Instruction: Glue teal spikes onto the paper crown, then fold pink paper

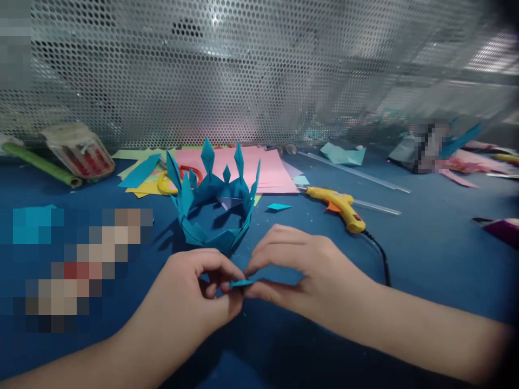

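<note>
Between the fingertips of my left hand (203,289) and my right hand (292,265) is a small folded piece of blue paper (241,283). Both hands pinch it, and the fingers hide much of its shape. Just beyond them a blue paper crown (214,237) stands upright on the blue table (324,335), with pointed diamond shapes along its top. A loose blue paper diamond (279,207) lies to the right of the crown. Farther right rests a yellow glue gun (336,202) with an orange trigger and a black cord.
Behind the crown lie pink paper sheets (259,170) and yellow-handled scissors (164,183). Clear glue sticks (377,207) are near the glue gun. A jar with red contents (83,154) and a green roll (44,165) sit at left. Perforated metal (243,70) closes off the back.
</note>
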Tool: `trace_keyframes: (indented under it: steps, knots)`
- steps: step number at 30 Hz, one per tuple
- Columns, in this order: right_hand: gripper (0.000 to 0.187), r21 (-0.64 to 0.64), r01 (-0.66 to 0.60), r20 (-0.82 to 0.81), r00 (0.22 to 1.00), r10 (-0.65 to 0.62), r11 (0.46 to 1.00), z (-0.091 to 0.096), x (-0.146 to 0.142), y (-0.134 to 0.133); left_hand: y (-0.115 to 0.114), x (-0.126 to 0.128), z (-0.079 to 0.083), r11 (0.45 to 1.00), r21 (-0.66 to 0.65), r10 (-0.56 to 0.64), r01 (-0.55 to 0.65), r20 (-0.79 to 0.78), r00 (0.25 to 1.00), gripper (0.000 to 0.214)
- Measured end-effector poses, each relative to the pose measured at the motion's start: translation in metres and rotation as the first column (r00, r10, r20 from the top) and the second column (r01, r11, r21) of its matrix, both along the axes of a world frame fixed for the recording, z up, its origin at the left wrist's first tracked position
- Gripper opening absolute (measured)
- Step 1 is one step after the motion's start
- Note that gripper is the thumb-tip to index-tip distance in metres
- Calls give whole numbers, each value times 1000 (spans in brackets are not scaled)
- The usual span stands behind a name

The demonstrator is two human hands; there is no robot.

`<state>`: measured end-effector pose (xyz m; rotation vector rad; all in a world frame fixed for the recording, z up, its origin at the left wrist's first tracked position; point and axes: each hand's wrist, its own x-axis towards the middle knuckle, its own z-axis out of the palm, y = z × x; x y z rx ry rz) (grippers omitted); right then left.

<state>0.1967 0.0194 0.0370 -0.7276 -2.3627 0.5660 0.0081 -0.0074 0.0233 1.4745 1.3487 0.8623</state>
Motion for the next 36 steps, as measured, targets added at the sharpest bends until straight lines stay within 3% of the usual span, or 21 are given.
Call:
trace_keyframes:
  steps: [3, 5, 8, 11, 14, 16, 19, 28, 33, 36]
  knots:
    - [7, 41, 67, -4, 998, -67, 997, 10, -3, 2, 1, -2, 8, 999, 38, 33, -32, -26, 999, 9]
    - [14, 104, 155, -24, 988, -153, 982, 21, -2, 7, 0, -2, 10, 987, 88, 138, -137, -14, 990, 26]
    - [23, 201, 312, -149, 947, -286, 928, 36, -1, 23, -4, -2, 3, 922, 300, 257, -246, 2, 966, 38]
    - [26, 232, 398, -232, 909, -347, 888, 40, -4, 39, -10, -4, -11, 823, 568, 151, -10, -202, 968, 32]
    - [22, 195, 353, -193, 929, -317, 915, 32, -11, 48, -14, -6, -22, 608, 746, 122, 273, -427, 896, 25]
    - [20, 176, 297, -165, 949, -269, 939, 24, -15, 50, -15, -6, -25, 454, 794, 132, 404, -508, 851, 19]
    - [18, 169, 246, -149, 964, -222, 954, 13, -17, 52, -15, -5, -27, 358, 774, 177, 522, -605, 776, 19]
    - [17, 91, 145, -190, 974, -126, 985, 4, -19, 52, -13, -3, -39, 365, 730, 273, 577, -677, 684, 20]
    - [13, 41, 165, -161, 974, -157, 985, 4, -24, 49, -15, -3, -42, 420, 692, 341, 587, -720, 605, 24]
    - [14, 38, 182, -143, 974, -174, 983, 4, -24, 48, -16, -4, -42, 416, 689, 361, 594, -725, 587, 25]
